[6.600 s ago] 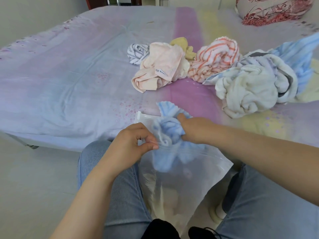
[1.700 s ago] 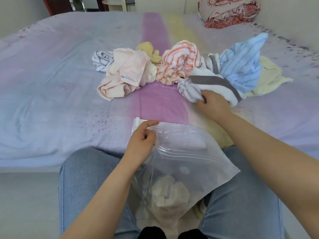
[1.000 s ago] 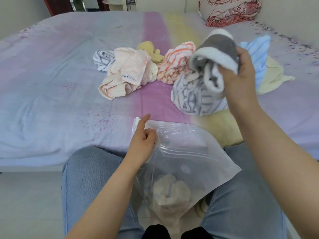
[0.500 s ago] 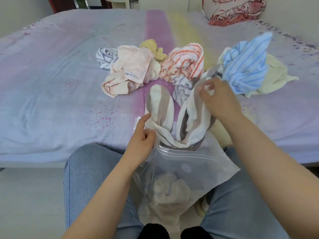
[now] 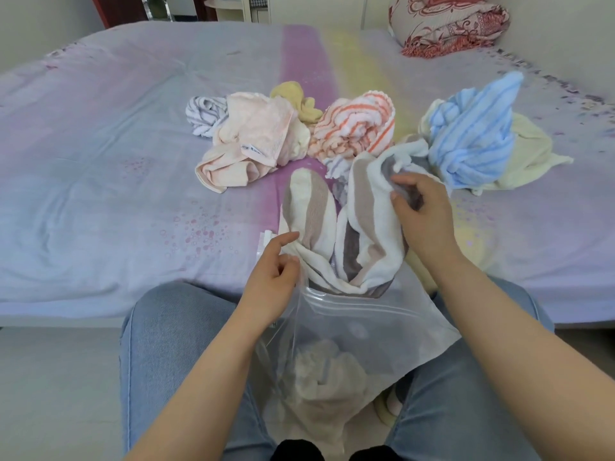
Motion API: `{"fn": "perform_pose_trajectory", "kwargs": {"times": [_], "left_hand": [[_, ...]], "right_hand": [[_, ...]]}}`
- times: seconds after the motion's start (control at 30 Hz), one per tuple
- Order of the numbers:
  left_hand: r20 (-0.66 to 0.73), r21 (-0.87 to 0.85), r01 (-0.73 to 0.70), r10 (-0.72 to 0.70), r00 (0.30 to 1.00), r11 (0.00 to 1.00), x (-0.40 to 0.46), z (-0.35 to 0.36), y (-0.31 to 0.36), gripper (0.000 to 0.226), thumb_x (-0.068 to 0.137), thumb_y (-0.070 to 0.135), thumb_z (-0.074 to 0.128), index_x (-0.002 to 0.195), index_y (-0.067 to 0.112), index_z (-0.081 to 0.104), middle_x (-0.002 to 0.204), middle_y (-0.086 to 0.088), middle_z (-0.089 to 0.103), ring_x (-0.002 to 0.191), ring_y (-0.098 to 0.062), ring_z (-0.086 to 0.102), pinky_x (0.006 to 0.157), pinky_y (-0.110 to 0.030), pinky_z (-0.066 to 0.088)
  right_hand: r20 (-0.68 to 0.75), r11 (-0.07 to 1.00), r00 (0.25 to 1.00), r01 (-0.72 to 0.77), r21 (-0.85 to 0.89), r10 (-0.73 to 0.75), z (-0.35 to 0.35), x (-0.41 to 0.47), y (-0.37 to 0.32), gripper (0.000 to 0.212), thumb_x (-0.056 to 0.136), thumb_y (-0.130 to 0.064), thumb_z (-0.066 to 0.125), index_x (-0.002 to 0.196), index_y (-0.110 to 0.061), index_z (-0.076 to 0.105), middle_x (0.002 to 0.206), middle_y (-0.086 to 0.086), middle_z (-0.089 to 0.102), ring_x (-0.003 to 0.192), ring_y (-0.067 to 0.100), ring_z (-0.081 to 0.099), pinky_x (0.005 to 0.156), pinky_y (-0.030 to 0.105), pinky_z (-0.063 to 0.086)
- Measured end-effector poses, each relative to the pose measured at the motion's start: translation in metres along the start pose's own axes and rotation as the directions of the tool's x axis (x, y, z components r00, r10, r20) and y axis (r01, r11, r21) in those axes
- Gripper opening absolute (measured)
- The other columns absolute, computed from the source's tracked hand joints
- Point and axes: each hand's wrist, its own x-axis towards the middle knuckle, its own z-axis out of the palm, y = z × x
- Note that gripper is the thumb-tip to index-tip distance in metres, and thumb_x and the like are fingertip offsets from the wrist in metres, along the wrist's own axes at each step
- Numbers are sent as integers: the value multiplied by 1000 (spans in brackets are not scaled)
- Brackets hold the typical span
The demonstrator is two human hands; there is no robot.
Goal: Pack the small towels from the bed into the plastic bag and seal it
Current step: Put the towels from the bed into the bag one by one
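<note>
A clear plastic zip bag (image 5: 359,331) hangs between my knees with its mouth wide. My left hand (image 5: 271,277) pinches the bag's left rim. My right hand (image 5: 421,214) grips a white towel with grey-brown stripes (image 5: 339,237), whose lower end sits in the bag's mouth. A pale crumpled towel (image 5: 326,371) lies at the bag's bottom. On the bed behind lie a pink towel (image 5: 249,141), an orange-striped towel (image 5: 356,128), a blue striped towel (image 5: 472,138), a yellow towel (image 5: 294,98), a grey-striped towel (image 5: 204,114) and a cream towel (image 5: 529,151).
The bed (image 5: 100,161) has a lilac sheet with a purple and yellow band. A red-patterned pillow (image 5: 452,24) lies at the far right corner. My legs in blue jeans (image 5: 166,344) are below the bed's edge, over a pale floor.
My right hand picked the grey-brown striped towel out of the pile, lifted it and brought it down into the bag's mouth. My left hand kept hold of the bag's rim.
</note>
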Motion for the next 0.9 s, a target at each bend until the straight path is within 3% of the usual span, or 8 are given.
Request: {"fn": "perform_pose_trajectory", "kwargs": {"times": [0.13, 0.27, 0.4, 0.53, 0.63, 0.77, 0.83, 0.9], "left_hand": [[-3, -8, 3, -3, 1000, 1000, -1, 0, 1, 40, 95, 6, 40, 125, 31, 51, 60, 2, 39, 50, -2, 38, 55, -12, 39], [1, -5, 12, -12, 1000, 1000, -1, -1, 3, 40, 95, 6, 41, 124, 31, 51, 60, 2, 40, 49, -2, 39, 54, -12, 39], [17, -12, 20, -19, 1000, 1000, 1, -5, 5, 40, 95, 8, 44, 125, 34, 47, 61, -2, 40, 52, -5, 39, 53, -12, 39], [-12, -47, 18, -19, 1000, 999, -2, -4, 4, 37, 94, 5, 44, 118, 34, 43, 59, 2, 42, 53, -6, 41, 55, -15, 39], [-47, -63, 23, -26, 999, 998, -5, -2, 3, 27, 94, 4, 43, 110, 25, 45, 54, 11, 44, 50, -3, 42, 58, -18, 40], [-90, -81, 29, -36, 995, 996, -10, -2, 3, 19, 95, 3, 42, 96, 22, 40, 69, -9, 47, 48, -4, 39, 53, -15, 38], [-91, -76, 30, -37, 995, 997, -13, -3, 3, 18, 96, 5, 42, 93, 23, 39, 71, -12, 46, 50, -6, 37, 53, -15, 37], [-85, -73, 37, -44, 995, 997, -15, -4, 3, 17, 97, 7, 42, 93, 24, 40, 72, -12, 46, 53, -9, 38, 54, -17, 38]], "right_hand": [[90, 787, 825, -560, 260, 557, -3, 31, 0, 61, 80, -61, 60, 125, -22, 49, 120, -4, 54, 107, 13, 52, 87, 26, 45], [252, 630, 646, -762, 152, 721, -17, 67, 10, 68, 76, -60, 65, 129, -19, 55, 127, 1, 59, 114, 24, 55, 91, 36, 46], [35, 923, 970, -219, -318, 242, -9, 66, -2, 29, 86, -38, 54, 66, -18, 49, 77, 4, 53, 81, 23, 52, 69, 30, 36], [26, 941, 946, 324, -97, -323, 5, 28, -40, 13, 81, -18, 59, 75, -7, 60, 131, -6, 46, 118, 24, 49, 95, 28, 37], [424, 820, 784, 553, -144, -454, 16, -9, -55, 10, 74, -29, 56, 69, -21, 51, 141, -3, 47, 121, 28, 45, 95, 35, 36], [892, 952, 447, 297, -74, -71, 30, -44, -50, 30, 85, -26, 55, 64, -24, 34, 68, -10, 47, 64, 3, 41, 64, 26, 35], [954, 955, 233, 183, -234, 189, 35, -48, -46, 17, 96, -33, 46, 80, -30, 53, 81, -15, 54, 74, 0, 47, 77, 25, 38], [919, 914, 28, 94, -395, 394, 36, -46, -47, 46, 98, -53, 27, 116, -27, 61, 116, -11, 61, 107, 4, 53, 101, 28, 37]]}}
